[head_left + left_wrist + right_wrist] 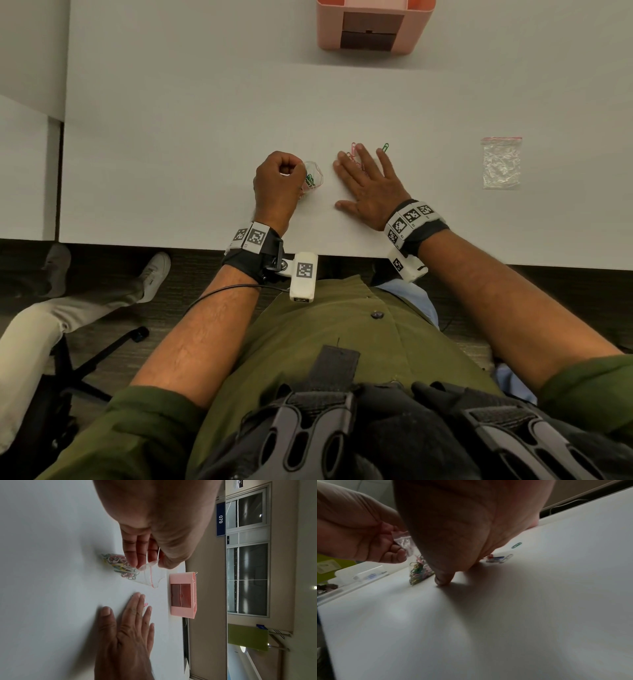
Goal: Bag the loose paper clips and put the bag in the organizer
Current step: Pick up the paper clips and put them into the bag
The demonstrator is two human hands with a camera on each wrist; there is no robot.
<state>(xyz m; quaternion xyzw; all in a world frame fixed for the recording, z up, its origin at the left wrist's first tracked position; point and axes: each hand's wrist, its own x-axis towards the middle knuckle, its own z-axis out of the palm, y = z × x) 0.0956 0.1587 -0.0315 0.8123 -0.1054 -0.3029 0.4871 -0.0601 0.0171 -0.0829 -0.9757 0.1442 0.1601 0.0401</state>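
Near the middle of the head view, a clear bag (pixel 312 176) partly filled with coloured clips stands on the white worktop (pixel 191 144), its mouth held up by the left hand (pixel 278 186), whose fingers and thumb pinch the red-striped rim. Just right of it the right hand (pixel 368 183) lies flat on the worktop, fingers straight and spread, gripping nothing; its fingertips cover a few loose clips (pixel 353 157), pink ones showing past them. One green clip (pixel 385 148) lies just beyond the right fingers. Farther right, well apart, a second bag (pixel 501 163) with a red strip lies flat. At the top centre of the frame stands the pink organizer (pixel 375 25), with two dark drawers facing the person.
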